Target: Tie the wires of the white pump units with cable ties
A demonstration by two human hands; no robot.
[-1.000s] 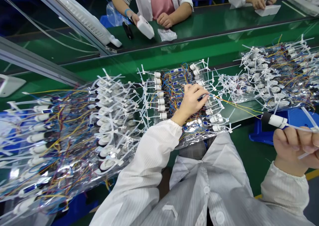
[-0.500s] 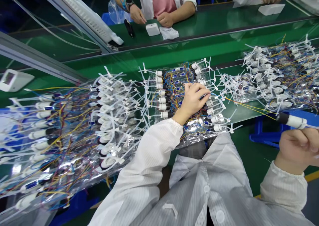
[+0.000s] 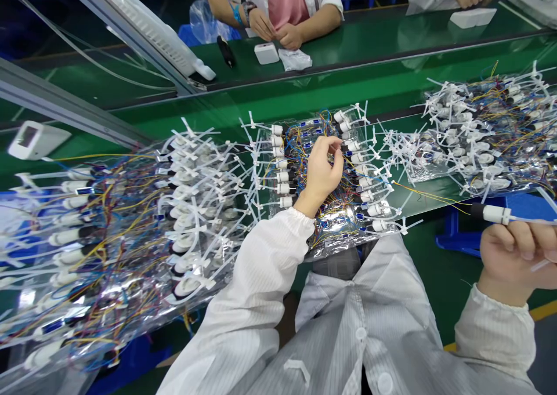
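My left hand (image 3: 322, 171) rests in the middle of a clear plastic bag of wired parts (image 3: 335, 218), its fingertips bunched among thin coloured wires. Small white cylinders with black ends and white cable ties line the bag's edges. My right hand (image 3: 513, 253) is off to the right, shut on a white cylinder with a black end (image 3: 496, 214). Thin yellow wires (image 3: 430, 196) run from that cylinder back to the bundle. Larger heaps of the same wired parts lie to the left (image 3: 108, 238) and right (image 3: 483, 134).
The bundles lie across a green conveyor belt (image 3: 348, 99). A blue plastic stand (image 3: 456, 241) sits below my right hand. Across the belt, a co-worker's hands (image 3: 274, 29) are near a white box (image 3: 266, 53) and a black tool (image 3: 225, 51). A white-sleeved person works further right.
My left hand has shifted left and its fingers have bunched up. The white cylinder in my right hand has moved left. The co-worker's white box now lies on the bench.
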